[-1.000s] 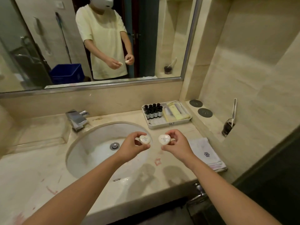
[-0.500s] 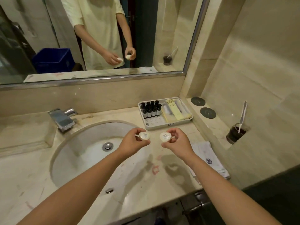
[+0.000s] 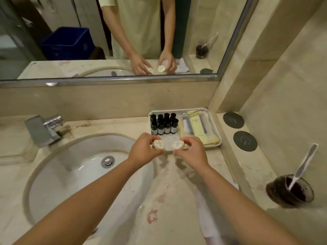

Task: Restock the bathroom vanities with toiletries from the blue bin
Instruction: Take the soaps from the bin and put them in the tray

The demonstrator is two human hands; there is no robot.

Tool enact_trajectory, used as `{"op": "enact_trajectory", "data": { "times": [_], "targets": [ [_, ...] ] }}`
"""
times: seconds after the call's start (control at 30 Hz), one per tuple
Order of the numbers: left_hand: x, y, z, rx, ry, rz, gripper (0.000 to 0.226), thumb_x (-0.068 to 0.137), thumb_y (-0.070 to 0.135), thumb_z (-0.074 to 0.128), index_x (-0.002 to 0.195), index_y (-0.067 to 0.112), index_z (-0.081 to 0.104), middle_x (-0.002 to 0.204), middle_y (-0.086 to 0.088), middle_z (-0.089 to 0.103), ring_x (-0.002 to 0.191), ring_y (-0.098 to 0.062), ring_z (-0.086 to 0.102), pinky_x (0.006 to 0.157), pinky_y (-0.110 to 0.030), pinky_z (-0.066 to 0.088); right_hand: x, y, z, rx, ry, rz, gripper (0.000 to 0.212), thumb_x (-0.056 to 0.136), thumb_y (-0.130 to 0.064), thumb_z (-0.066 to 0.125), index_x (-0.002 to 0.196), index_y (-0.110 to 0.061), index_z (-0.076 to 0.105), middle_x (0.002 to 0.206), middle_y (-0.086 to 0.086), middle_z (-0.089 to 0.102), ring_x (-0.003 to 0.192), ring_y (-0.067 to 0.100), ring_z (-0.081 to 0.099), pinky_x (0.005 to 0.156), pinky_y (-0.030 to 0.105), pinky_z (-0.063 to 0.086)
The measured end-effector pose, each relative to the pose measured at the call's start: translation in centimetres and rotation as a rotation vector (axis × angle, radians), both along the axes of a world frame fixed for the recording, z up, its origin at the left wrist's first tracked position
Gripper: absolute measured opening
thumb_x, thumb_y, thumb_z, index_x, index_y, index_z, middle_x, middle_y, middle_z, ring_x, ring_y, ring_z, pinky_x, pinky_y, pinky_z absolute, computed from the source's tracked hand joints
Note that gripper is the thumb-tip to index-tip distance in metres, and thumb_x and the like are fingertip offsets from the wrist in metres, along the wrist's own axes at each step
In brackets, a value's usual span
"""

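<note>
- Looking down from the head view, the left hand (image 3: 143,150) pinches a small white wrapped piece, likely soap. Its thumb and fingertips are clamped on the edges of this left soap (image 3: 158,144).
- The right hand (image 3: 192,151) pinches the right soap (image 3: 177,145) the same way. Both soaps are side by side over the near end of the white tray (image 3: 177,111), in front of the dark bottles (image 3: 163,123) and beside the yellow sachets (image 3: 198,128).
- Each soap looks light, firm and smooth-wrapped, so probably a little slippery. A pinch across the widest part should hold it, and it can be set gently on the tray's bare front patch.
- The blue bin (image 3: 67,43) shows only in the mirror, behind the person.
</note>
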State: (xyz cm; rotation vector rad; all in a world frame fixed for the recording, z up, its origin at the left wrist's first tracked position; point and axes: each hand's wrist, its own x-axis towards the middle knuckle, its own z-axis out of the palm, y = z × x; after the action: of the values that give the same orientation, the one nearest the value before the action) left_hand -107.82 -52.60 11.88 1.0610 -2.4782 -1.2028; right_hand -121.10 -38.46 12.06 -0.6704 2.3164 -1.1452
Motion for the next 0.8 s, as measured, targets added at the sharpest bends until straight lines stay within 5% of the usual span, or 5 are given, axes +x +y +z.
{"op": "enact_trajectory", "data": {
  "times": [0.3,0.8],
  "targets": [
    [-5.4,-1.4,-2.8,-0.450,-0.283,-0.021,0.057,0.072,0.063,0.069,0.118,0.030,0.066,0.108,0.006,0.065,0.097,-0.016,0.052,0.076,-0.030,0.040,-4.6,-4.0,-4.0,0.282,0.309,0.115,0.050,0.067,-0.047,0.080,0.113,-0.035,0.066,0.116,-0.009,0.054,0.113,0.017,0.042,0.088,0.029,0.031],
    [-6.5,-1.9,-3.9,-0.547,-0.468,-0.044,0.032,0.065,0.047,0.080,0.087,0.030,0.065,0.086,0.012,0.068,0.094,-0.015,0.049,0.074,-0.028,0.023,-5.1,-5.7,-6.2,0.403,0.535,0.235,0.051,0.073,-0.042,0.077,0.122,-0.034,0.065,0.112,-0.008,0.064,0.111,0.018,0.045,0.087,0.032,0.026]
  ]
}}
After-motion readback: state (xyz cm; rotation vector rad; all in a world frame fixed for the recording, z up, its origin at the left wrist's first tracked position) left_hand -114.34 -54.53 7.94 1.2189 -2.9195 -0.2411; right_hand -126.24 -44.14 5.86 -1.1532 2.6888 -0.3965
